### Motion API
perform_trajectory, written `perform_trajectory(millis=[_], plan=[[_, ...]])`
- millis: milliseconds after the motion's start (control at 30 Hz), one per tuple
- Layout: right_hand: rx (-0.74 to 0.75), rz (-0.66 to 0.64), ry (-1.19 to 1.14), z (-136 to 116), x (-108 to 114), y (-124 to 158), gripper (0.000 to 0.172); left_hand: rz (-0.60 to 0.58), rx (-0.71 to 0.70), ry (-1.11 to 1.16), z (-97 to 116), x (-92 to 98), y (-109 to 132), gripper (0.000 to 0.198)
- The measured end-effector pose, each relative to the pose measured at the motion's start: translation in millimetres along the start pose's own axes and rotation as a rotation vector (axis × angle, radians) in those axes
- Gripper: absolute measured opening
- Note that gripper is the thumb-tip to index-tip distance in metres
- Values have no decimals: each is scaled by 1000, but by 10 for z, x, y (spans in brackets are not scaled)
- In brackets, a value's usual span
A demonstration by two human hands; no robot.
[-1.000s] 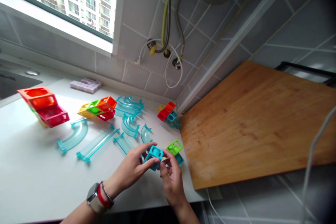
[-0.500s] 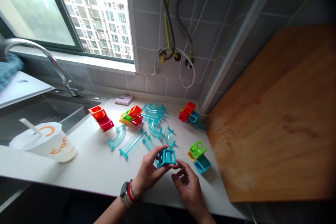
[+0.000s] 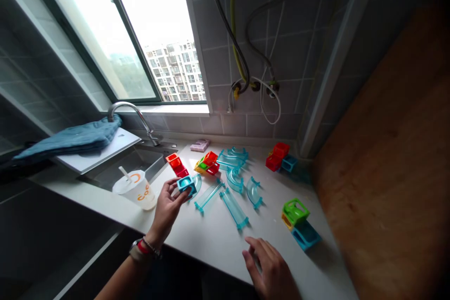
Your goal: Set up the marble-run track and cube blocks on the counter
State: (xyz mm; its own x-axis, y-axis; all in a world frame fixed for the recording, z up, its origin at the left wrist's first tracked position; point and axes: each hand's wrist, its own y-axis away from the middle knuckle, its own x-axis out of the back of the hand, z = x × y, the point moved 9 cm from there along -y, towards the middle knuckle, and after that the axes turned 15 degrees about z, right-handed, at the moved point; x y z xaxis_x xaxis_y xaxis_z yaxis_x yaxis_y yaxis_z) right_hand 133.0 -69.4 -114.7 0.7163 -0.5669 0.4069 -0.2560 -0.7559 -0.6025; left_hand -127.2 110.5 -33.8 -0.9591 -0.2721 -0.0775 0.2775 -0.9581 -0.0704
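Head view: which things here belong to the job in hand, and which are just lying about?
Likely part of the job:
- blue block, held in the left hand
- translucent blue track pieces
- joined coloured blocks

Apparently just lying about:
- cup with a straw
- purple packet
- blue cloth
- wooden board

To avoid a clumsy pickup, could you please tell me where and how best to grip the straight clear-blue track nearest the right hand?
I'd probably pinch the straight track across its middle from above, right hand coming from the near right: it lies flat, long and narrow, with protruding tabs at both ends.
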Motion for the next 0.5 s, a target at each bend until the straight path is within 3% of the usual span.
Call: perform_trajectory(millis=[100,233,500], plan=[[33,6,15,12,-11,11,23,137,15,58,52,204,-300,47],[84,-14,52,35,-56,57,20,309,62,122,-88,402,-655,33],[154,2,64,62,-106,85,16,614,-49,40,-476,671,-1002,40]])
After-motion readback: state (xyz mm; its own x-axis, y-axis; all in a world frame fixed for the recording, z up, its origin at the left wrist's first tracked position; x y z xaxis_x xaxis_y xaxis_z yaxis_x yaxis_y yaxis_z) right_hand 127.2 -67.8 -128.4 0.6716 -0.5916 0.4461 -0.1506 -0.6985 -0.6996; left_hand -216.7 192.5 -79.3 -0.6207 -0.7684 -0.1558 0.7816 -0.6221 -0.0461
